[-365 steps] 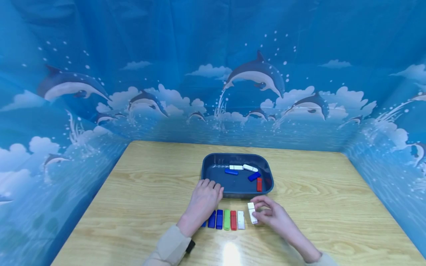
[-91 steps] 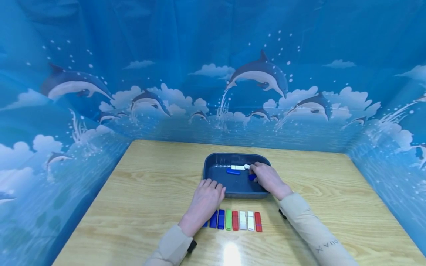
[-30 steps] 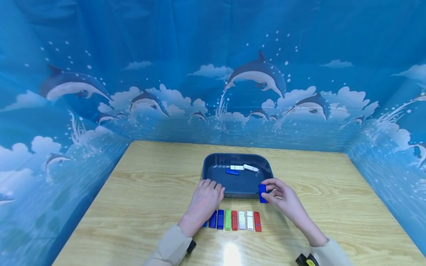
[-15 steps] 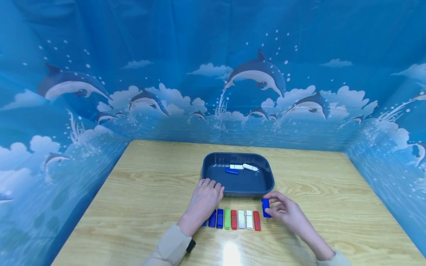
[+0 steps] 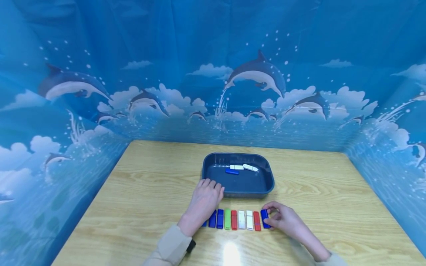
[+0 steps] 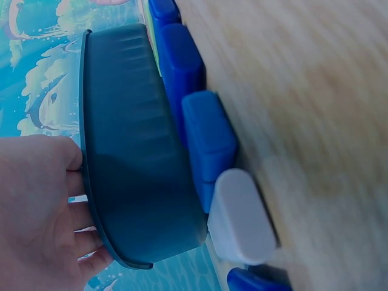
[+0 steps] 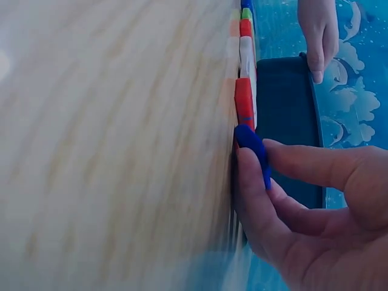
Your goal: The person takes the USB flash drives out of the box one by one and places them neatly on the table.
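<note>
At the right end of a row of USB sticks, my right hand (image 5: 284, 221) pinches a blue USB stick (image 5: 264, 218) between thumb and fingers, close to the tabletop. In the right wrist view this blue stick is right beside a red stick (image 7: 244, 100). My left hand (image 5: 204, 197) holds the near left rim of a dark blue plastic tray (image 5: 246, 194), fingers hooked over the edge. The row also has a green stick (image 5: 227, 219), a white stick (image 5: 249, 220) and several others. Its left end is hidden behind my left arm; the left wrist view shows a white stick (image 6: 242, 218) there.
Inside the tray lie two white sticks, one of them a rounded white stick (image 5: 250, 167), and a blue stick (image 5: 232, 171). The wooden table (image 5: 332, 192) is bordered by a blue dolphin-print curtain (image 5: 213, 74) at the back and sides.
A red and a blue stick have left the tray; a white and the red one have joined the row. My right hand has brought the blue one down to the row's right end. Left hand unchanged.
</note>
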`<state>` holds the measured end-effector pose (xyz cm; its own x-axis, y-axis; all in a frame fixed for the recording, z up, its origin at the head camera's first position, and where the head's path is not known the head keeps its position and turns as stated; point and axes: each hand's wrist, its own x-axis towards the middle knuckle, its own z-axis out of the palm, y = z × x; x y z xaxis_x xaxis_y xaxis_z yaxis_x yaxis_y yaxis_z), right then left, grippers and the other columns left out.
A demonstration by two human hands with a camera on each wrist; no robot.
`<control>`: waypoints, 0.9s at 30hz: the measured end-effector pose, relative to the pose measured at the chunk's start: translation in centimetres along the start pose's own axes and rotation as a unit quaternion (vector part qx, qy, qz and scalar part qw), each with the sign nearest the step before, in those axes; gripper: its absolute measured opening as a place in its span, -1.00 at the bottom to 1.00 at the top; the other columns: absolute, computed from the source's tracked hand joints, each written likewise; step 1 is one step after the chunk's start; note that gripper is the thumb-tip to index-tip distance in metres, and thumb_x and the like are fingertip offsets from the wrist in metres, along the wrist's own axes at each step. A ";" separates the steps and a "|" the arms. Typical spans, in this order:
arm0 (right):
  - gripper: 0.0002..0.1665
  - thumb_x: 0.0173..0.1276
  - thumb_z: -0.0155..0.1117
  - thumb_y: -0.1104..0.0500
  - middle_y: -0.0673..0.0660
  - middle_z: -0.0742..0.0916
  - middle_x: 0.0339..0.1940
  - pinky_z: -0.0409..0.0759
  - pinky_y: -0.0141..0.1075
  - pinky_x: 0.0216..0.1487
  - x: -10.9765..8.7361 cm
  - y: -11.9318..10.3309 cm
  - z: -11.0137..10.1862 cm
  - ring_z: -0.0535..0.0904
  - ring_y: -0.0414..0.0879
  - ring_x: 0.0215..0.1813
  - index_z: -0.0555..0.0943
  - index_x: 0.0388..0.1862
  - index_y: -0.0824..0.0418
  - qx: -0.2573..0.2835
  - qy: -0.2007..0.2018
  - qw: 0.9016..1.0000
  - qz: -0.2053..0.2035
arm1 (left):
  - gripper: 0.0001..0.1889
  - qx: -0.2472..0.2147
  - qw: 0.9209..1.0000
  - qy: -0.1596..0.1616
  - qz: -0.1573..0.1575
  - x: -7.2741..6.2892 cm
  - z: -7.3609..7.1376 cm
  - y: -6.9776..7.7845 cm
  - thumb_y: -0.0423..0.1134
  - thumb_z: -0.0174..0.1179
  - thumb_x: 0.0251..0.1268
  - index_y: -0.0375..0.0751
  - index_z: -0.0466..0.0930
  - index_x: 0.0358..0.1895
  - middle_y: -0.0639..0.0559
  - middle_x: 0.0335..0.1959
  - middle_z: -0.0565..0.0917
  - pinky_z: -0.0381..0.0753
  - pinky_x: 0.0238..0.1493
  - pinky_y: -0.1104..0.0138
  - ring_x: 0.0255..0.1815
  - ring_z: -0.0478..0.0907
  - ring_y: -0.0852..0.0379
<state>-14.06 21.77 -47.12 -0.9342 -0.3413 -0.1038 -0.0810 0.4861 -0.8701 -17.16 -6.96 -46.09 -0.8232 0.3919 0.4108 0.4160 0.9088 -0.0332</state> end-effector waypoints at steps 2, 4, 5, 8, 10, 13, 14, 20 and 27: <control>-0.59 0.19 0.47 0.38 0.24 0.65 -0.17 0.71 -0.33 -0.42 0.0 -0.1 0.1 0.67 -0.16 -0.41 0.57 0.01 0.45 -0.017 0.007 1.000 -0.006 | -0.72 0.000 1.000 0.003 0.000 0.0 0.0 0.0 -0.05 0.09 0.54 -0.10 0.74 -0.20 0.07 -0.29 0.76 0.59 0.16 0.16 -0.13 0.66 0.07; -0.59 0.17 0.48 0.39 0.23 0.65 -0.18 0.70 -0.34 -0.44 0.0 -0.3 0.3 0.65 -0.20 -0.43 0.59 -0.01 0.44 -0.041 0.018 0.999 -0.010 | -0.72 -0.001 1.000 0.004 0.001 0.0 0.0 0.0 -0.05 0.10 0.54 -0.10 0.74 -0.20 0.07 -0.29 0.76 0.59 0.15 0.16 -0.14 0.66 0.07; -0.60 0.16 0.49 0.39 0.22 0.66 -0.18 0.68 -0.35 -0.45 0.0 -0.4 0.3 0.64 -0.22 -0.44 0.60 -0.02 0.43 -0.058 0.023 0.998 -0.012 | -0.72 -0.001 1.000 0.003 0.000 0.0 0.0 0.0 -0.05 0.09 0.55 -0.10 0.74 -0.20 0.06 -0.28 0.77 0.59 0.16 0.16 -0.13 0.67 0.07; -0.60 0.12 0.53 0.35 0.15 0.66 -0.19 0.62 -0.39 -0.46 0.0 -0.8 0.4 0.59 -0.28 -0.46 0.64 -0.05 0.36 -0.111 0.039 0.993 -0.007 | -0.72 0.000 1.000 0.003 0.001 0.1 0.0 0.0 -0.05 0.09 0.55 -0.10 0.74 -0.20 0.06 -0.29 0.76 0.59 0.15 0.16 -0.13 0.66 0.07; -0.60 0.11 0.56 0.31 0.10 0.66 -0.18 0.57 -0.40 -0.45 -0.1 -1.0 0.3 0.57 -0.31 -0.46 0.66 -0.06 0.30 -0.141 0.043 0.989 -0.001 | -0.72 0.001 1.000 0.007 0.003 0.1 0.1 0.0 -0.06 0.11 0.54 -0.10 0.74 -0.21 0.06 -0.30 0.76 0.59 0.14 0.17 -0.14 0.66 0.07; -0.60 0.13 0.55 0.27 0.07 0.65 -0.17 0.55 -0.40 -0.43 -0.1 -1.2 0.2 0.55 -0.31 -0.45 0.67 -0.04 0.28 -0.160 0.039 0.986 -0.003 | -0.73 0.002 1.000 0.016 0.006 0.1 0.2 -0.1 -0.06 0.12 0.52 -0.11 0.74 -0.23 0.06 -0.31 0.76 0.60 0.12 0.17 -0.16 0.66 0.07; -0.61 0.14 0.54 0.27 0.07 0.66 -0.16 0.55 -0.40 -0.43 -0.1 -1.2 0.2 0.55 -0.31 -0.45 0.67 -0.03 0.27 -0.164 0.039 0.986 -0.003 | -0.73 0.002 1.000 0.018 0.007 0.1 0.2 -0.1 -0.06 0.13 0.52 -0.11 0.73 -0.24 0.06 -0.32 0.76 0.60 0.12 0.17 -0.16 0.66 0.07; -0.65 0.21 0.49 0.28 0.09 0.73 -0.14 0.59 -0.41 -0.39 0.0 -1.9 -0.3 0.59 -0.26 -0.40 0.68 0.00 0.22 -0.164 0.068 0.984 -0.002 | -0.72 0.001 1.000 0.011 0.006 0.0 0.1 -0.1 -0.05 0.10 0.54 -0.10 0.74 -0.22 0.07 -0.30 0.76 0.60 0.13 0.17 -0.14 0.66 0.07; -0.81 0.31 0.40 0.33 0.01 0.77 -0.26 0.67 -0.42 -0.27 0.9 -3.0 -0.6 0.66 -0.24 -0.31 0.71 -0.11 0.17 -0.176 0.097 0.977 -0.069 | -0.74 0.003 1.000 0.009 0.006 0.0 0.1 -0.1 -0.06 0.12 0.53 -0.10 0.74 -0.22 0.06 -0.30 0.76 0.60 0.14 0.16 -0.14 0.66 0.07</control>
<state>-14.90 20.48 -44.28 -0.9514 -0.2814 0.1253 -0.2935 0.7047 -0.6459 -17.26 -7.03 -46.20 -0.8113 0.4007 0.4258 0.4242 0.9045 -0.0430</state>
